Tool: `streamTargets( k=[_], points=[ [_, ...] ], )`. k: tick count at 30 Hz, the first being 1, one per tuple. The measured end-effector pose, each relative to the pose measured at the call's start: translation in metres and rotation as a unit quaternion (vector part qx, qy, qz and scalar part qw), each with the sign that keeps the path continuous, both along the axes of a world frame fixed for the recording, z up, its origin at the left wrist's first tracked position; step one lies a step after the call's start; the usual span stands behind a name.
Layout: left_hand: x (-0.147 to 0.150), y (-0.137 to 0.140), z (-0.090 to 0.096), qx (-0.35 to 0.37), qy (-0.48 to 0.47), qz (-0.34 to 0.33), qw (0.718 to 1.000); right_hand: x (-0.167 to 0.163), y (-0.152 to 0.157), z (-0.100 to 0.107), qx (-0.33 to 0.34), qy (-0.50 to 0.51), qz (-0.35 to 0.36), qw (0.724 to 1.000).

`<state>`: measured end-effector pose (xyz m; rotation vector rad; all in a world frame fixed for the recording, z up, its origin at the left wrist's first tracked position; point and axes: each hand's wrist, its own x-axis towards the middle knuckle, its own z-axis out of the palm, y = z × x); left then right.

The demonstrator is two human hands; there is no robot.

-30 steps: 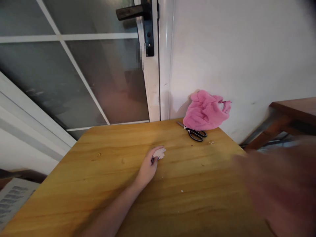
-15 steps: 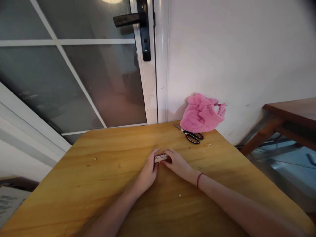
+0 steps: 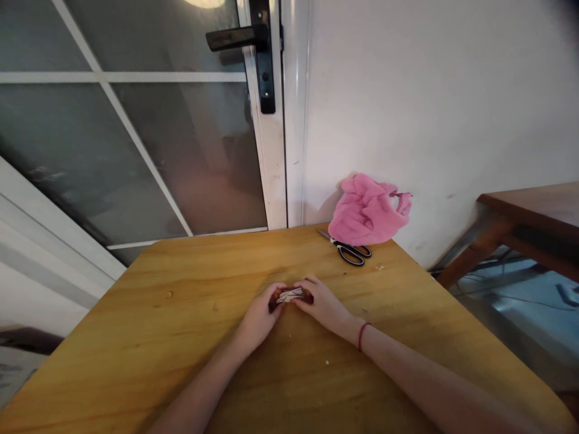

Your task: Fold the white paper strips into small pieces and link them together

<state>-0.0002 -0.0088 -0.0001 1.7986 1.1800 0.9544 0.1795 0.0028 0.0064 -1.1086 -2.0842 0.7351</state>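
Between my two hands, a small stack of thin whitish pieces, perhaps cards, shows its layered edge, with dark lines between the layers. My left hand closes on the stack's left end, thumb below and fingers above. On the right end, my right hand grips in the same way, a red band around its wrist. Both hands are low over the wooden table. The fingers hide the ends of the stack, and its faces cannot be made out.
Black-handled scissors lie at the table's back right, partly under a pink plush cloth against the wall. Small scraps dot the tabletop. A glazed door with a black handle stands behind. Another wooden table is at right.
My left hand has shifted left and curled more around its end. The stack's layers now look fanned and uneven, where before it was a compact block. My right hand has barely moved.
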Motion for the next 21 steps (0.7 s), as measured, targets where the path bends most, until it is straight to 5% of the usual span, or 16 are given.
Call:
streamTargets(
  k=[13, 21],
  points=[
    [0.003, 0.0008, -0.0016, -0.023, -0.043, 0.005, 0.999, -0.004, -0.0034, 0.0095, -0.046, 0.049, -0.017, 0.998],
    [0.0059, 0.0006, -0.0023, 0.007, 0.002, 0.037, 0.999, -0.0087, -0.0019, 0.0062, 0.002, 0.067, -0.044, 0.997]
  ],
)
